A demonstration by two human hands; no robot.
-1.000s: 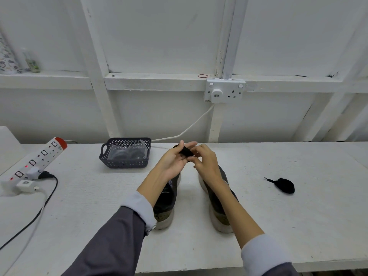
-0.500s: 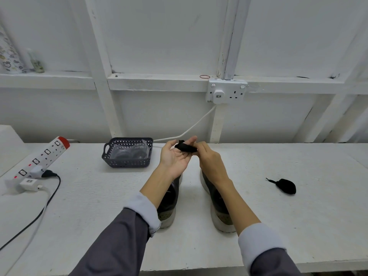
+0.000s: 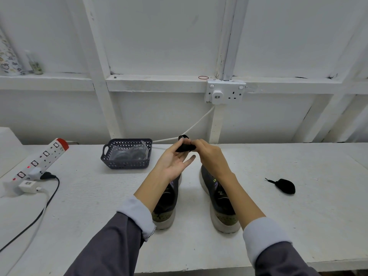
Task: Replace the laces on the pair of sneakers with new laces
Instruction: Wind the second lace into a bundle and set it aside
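Note:
Two dark sneakers with white soles stand side by side on the white table, the left sneaker (image 3: pixel 166 206) and the right sneaker (image 3: pixel 221 204), heels toward me and partly hidden by my forearms. Above their toes I hold a bundled black lace (image 3: pixel 184 147) between both hands. My left hand (image 3: pixel 175 162) is palm up with the bundle on its fingertips. My right hand (image 3: pixel 207 152) pinches the bundle from the right. A second bundled black lace (image 3: pixel 283 185) lies on the table to the right.
A dark mesh basket (image 3: pixel 127 154) with clear plastic packets stands behind the shoes on the left. A white power strip (image 3: pixel 42 158) with a black cable (image 3: pixel 39 212) lies at far left. A wall socket (image 3: pixel 225 92) sits above the table's back edge.
Both hands have lifted the black lace bundle a little higher above the sneakers' toes, and my left palm has opened upward under it. The view came slightly closer.

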